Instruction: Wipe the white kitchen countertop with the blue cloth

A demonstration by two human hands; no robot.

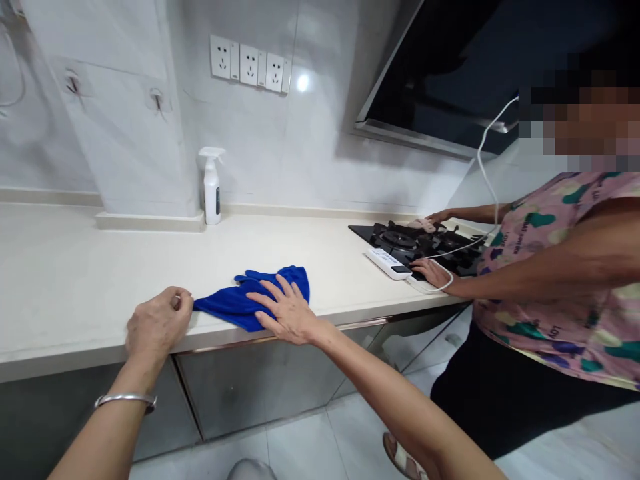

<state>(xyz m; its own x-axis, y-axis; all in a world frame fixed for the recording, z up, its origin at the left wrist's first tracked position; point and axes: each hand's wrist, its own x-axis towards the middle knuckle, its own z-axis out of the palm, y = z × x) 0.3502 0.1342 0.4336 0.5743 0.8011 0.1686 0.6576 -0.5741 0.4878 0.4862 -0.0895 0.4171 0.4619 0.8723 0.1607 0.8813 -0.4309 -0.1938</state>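
Observation:
A blue cloth [227, 303] lies crumpled on the white countertop [165, 260], near its front edge. My left hand [159, 321] pinches the cloth's left corner, with the fingers curled closed. Spread flat over the right part of the cloth is my right hand [287, 310], its fingers stretched apart and pressing on the fabric. Part of the cloth is hidden under that palm.
A white spray bottle [213, 193] stands by the wall pillar. To the right, a co-worker [565, 267] leans over the black gas hob [395, 239], holding a pale cloth [423, 225]. A white power bank [389, 264] with a cable lies in front of the hob.

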